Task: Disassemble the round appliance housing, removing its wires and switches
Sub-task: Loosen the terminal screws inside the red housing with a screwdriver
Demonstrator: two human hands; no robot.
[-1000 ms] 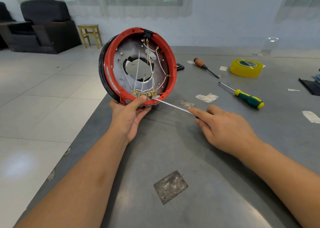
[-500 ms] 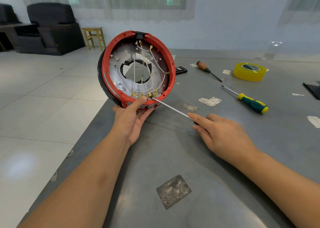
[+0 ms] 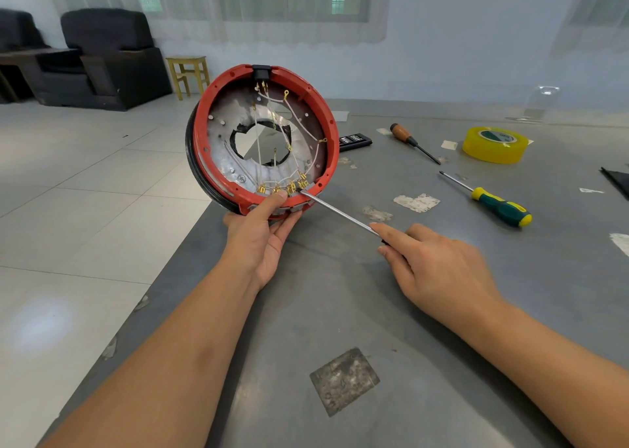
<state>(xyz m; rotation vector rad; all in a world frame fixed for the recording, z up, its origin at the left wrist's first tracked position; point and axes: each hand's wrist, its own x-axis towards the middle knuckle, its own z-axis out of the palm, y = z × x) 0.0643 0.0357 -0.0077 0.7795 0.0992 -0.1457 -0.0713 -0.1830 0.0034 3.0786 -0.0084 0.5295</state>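
My left hand [image 3: 262,233] grips the housing [image 3: 263,141] up on edge at the table [image 3: 442,362] corner so my right hand [image 3: 439,267], curled round the screwdriver [image 3: 337,211], can poke the gold clips [image 3: 282,187].

Bright, even daylight enters through the curtained windows [image 3: 289,1]; soft glare patches the floor [image 3: 44,325]. Wide-angle bending warps the edges; shadows stay faint.

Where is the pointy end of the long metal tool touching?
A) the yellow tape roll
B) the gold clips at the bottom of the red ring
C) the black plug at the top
B: the screwdriver tip meets the gold terminals inside the red housing.
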